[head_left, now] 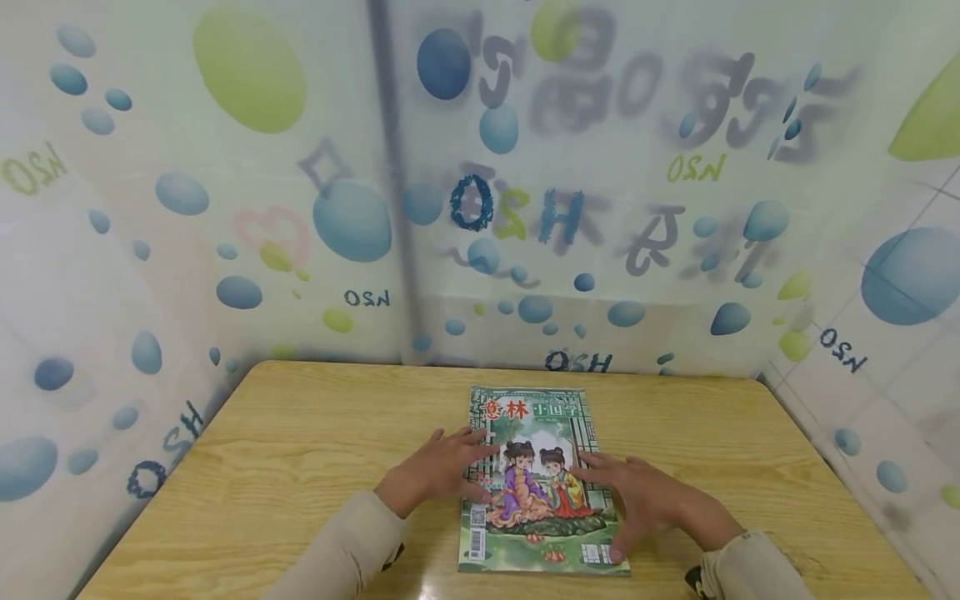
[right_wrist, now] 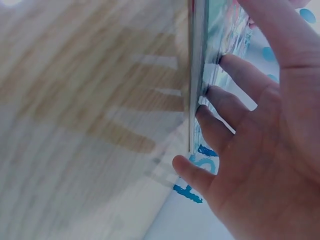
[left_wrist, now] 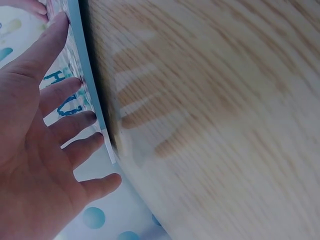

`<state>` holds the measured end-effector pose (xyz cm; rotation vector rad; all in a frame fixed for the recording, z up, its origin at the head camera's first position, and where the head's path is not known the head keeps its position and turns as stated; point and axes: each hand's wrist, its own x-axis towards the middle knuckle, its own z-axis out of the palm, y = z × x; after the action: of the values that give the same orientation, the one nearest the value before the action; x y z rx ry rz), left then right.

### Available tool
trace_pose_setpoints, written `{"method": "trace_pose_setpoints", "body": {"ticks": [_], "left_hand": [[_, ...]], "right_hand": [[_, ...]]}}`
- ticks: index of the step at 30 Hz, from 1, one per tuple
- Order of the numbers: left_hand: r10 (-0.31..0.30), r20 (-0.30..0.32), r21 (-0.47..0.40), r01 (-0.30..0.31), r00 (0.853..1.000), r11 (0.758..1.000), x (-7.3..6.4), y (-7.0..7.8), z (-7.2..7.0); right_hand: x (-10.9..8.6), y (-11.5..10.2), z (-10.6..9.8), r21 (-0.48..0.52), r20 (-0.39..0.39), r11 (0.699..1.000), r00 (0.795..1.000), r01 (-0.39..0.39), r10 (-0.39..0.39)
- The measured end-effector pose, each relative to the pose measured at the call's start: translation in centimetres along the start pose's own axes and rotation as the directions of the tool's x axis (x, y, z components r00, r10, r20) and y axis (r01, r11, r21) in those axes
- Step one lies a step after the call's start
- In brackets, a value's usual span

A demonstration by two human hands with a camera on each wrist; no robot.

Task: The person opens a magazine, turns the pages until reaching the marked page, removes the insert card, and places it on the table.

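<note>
A magazine [head_left: 540,533] with a green illustrated cover and two cartoon figures lies flat on the wooden table. My left hand [head_left: 442,467] is at its left edge, fingers spread, with the fingertips over the cover. From the other side my right hand [head_left: 645,496] reaches in, its fingers on the right edge and the thumb near the lower right corner. In the left wrist view the fingers [left_wrist: 65,92] are extended and apart along the magazine's edge. The right wrist view likewise has spread fingers [right_wrist: 232,107] at the opposite edge.
The pale wooden table [head_left: 300,442] extends to both sides of the magazine. Behind it hangs a translucent curtain [head_left: 420,275] printed with blue and green drops and lettering, which also runs along both sides.
</note>
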<state>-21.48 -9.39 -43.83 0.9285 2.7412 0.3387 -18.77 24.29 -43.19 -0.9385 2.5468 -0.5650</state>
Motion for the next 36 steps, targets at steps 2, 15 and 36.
{"method": "trace_pose_setpoints", "body": {"ticks": [2,15,36], "left_hand": [[-0.001,0.002,-0.001,0.001,1.0,1.0,0.0,0.1,-0.1],[-0.009,0.002,0.001,0.009,1.0,1.0,-0.3,0.4,-0.5],[0.168,-0.04,0.061,-0.165,0.985,0.984,0.0,5.2,0.7]], "right_hand": [[0.0,0.0,0.0,0.004,0.001,1.0,1.0,-0.007,0.007],[-0.1,0.4,0.4,-0.027,-0.046,0.996,0.996,0.079,-0.08],[0.2,0.4,-0.7,0.015,-0.052,0.999,0.998,0.034,-0.033]]}}
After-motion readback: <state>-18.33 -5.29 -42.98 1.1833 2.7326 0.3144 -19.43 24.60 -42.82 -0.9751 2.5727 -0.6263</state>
